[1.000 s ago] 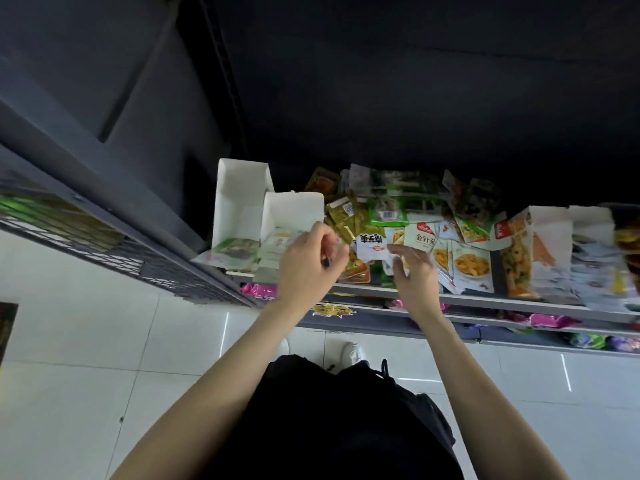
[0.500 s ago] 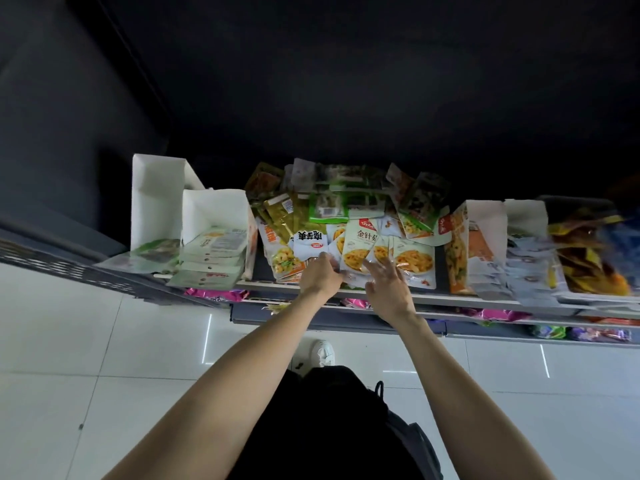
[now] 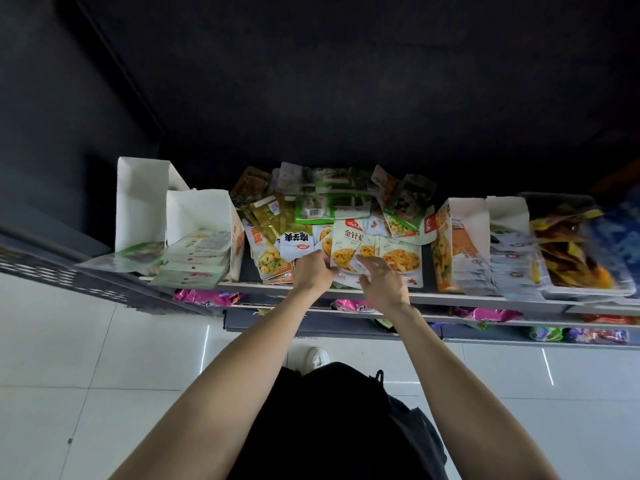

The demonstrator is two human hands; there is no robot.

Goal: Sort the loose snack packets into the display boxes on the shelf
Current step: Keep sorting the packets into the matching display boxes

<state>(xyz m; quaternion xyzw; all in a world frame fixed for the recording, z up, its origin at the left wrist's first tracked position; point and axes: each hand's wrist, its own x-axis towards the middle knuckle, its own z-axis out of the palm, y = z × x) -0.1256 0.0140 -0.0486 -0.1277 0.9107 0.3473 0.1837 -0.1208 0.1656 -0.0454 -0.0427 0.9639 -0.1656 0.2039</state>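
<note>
A heap of loose snack packets (image 3: 332,202) covers the middle of the shelf (image 3: 485,301). My left hand (image 3: 313,273) grips the lower left corner of a white packet with a yellow noodle picture (image 3: 346,242), raised at the front of the heap. My right hand (image 3: 382,282) pinches a small pale packet (image 3: 360,265) just right of it, fingers curled. Two white display boxes (image 3: 199,216) stand at the left, one holding stacked pale green packets (image 3: 199,256). Two more display boxes (image 3: 464,216) at the right hold grey-white packets.
A tray of yellow and orange packets (image 3: 571,258) lies at the far right. Lower shelves carry pink and purple packs (image 3: 207,297). A dark perforated shelf edge (image 3: 69,275) juts out at the left. White tiled floor and my shoe (image 3: 317,358) lie below.
The view has shifted a little. My left hand has lifted the yellow-noodle packet up from the heap, and my right hand has closed in on a small packet beside it.
</note>
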